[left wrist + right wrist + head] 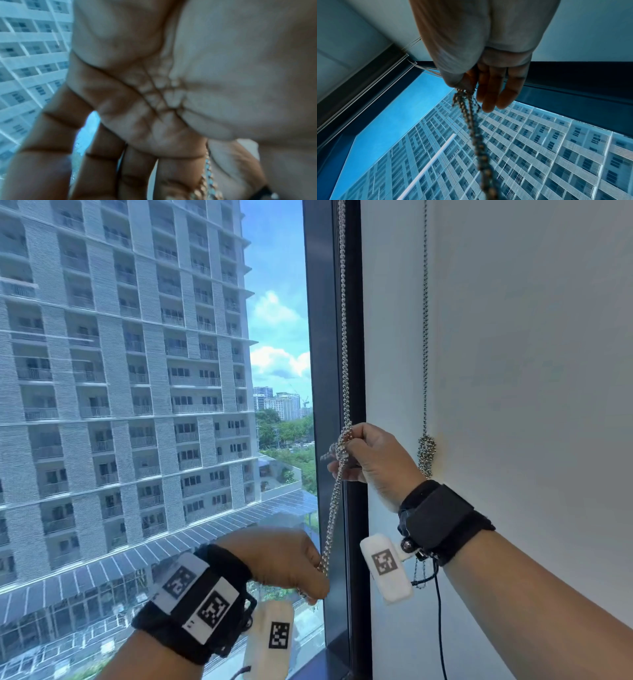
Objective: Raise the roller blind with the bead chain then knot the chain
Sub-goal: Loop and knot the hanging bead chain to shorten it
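Beside a high window facing a tower block: bead chain (343, 344) hanging taut, right hand (373, 457) pinching its half-formed knot, left hand (291, 563) gripping below; best tightened by pulling down steadily.

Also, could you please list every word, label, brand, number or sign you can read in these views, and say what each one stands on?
There is no readable text in any view.
The white tags on the left wristband carry only black-and-white square marker patterns, no letters or digits.
The white tag by the right wristband and the white tag below the left hand bear the same kind of pattern.
The building outside shows no sign.
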